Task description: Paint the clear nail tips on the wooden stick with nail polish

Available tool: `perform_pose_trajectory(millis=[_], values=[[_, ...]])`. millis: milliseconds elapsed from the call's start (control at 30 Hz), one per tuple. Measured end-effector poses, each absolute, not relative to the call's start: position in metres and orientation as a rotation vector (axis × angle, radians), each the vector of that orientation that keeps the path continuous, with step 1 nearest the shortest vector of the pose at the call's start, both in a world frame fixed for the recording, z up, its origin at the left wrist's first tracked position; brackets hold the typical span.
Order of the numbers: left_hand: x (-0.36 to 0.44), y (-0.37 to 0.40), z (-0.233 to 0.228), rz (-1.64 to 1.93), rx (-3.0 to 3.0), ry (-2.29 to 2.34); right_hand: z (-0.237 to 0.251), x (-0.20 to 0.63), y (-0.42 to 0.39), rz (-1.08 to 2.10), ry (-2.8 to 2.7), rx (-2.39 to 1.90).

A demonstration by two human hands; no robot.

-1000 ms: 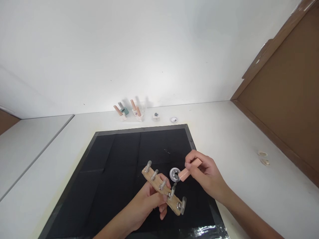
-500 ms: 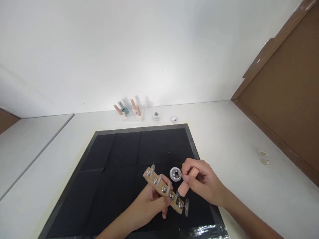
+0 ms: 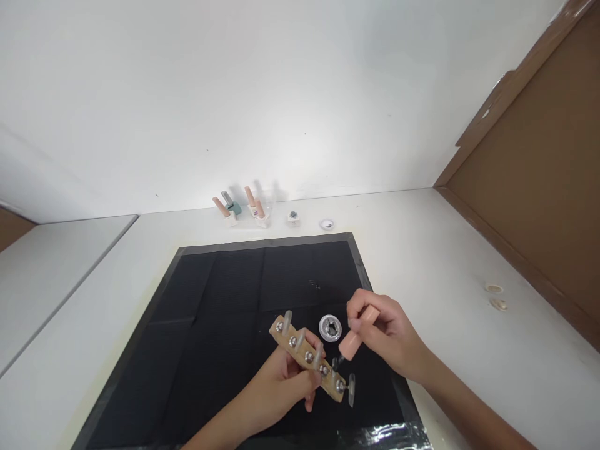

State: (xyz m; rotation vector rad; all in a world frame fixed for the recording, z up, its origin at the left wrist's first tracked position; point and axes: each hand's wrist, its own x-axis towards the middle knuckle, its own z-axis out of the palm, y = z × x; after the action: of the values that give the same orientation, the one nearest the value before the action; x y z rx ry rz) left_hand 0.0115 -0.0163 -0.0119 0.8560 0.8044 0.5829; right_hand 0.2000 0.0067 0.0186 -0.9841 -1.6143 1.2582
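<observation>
My left hand [image 3: 285,382] is closed around a wooden nail-tip stand [image 3: 293,350], which tilts down to the right above the black mat. Several clear false nail tips [image 3: 351,389] stick out from the silver knobs along it. In my right hand [image 3: 387,331] is a nail polish brush [image 3: 355,339] with a peach cap, pinched between thumb and fingers. Its dark bristle end points down-left at a nail tip near the stand's right end; whether it touches, I cannot tell. Just behind the brush, a small round silver pot [image 3: 330,328] with dark contents sits on the mat.
Several polish bottles with peach or grey caps [image 3: 250,203] stand in a clear holder at the back. Right of them are a small clear jar [image 3: 293,217] and a white dish [image 3: 327,224]. Two small round pieces [image 3: 499,304] lie near the brown cardboard wall [image 3: 539,187] at right.
My right hand has drawn the brush slightly up and to the right along the nail tip. My left hand and the stand have stayed in place.
</observation>
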Motion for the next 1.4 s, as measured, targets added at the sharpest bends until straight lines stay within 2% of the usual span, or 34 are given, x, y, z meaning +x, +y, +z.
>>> perform_pose_trajectory(millis=[167,533,800,1233,1400], values=[[0.014,-0.013,-0.011,0.581,0.879,0.814,0.020,0.198,0.004,1.370,-1.684,-0.965],[0.009,-0.019,-0.015,0.589,0.806,0.792,0.020,0.199,0.007,1.260,-1.494,-1.207],[0.008,-0.013,-0.004,0.558,0.654,0.749,0.023,0.200,0.004,1.351,-1.613,-0.822],[0.003,-0.016,-0.009,0.557,0.526,0.700,0.021,0.197,0.004,1.245,-1.511,-1.092],[0.003,-0.015,-0.009,0.552,0.521,0.678,0.020,0.198,0.003,1.272,-1.467,-0.974]])
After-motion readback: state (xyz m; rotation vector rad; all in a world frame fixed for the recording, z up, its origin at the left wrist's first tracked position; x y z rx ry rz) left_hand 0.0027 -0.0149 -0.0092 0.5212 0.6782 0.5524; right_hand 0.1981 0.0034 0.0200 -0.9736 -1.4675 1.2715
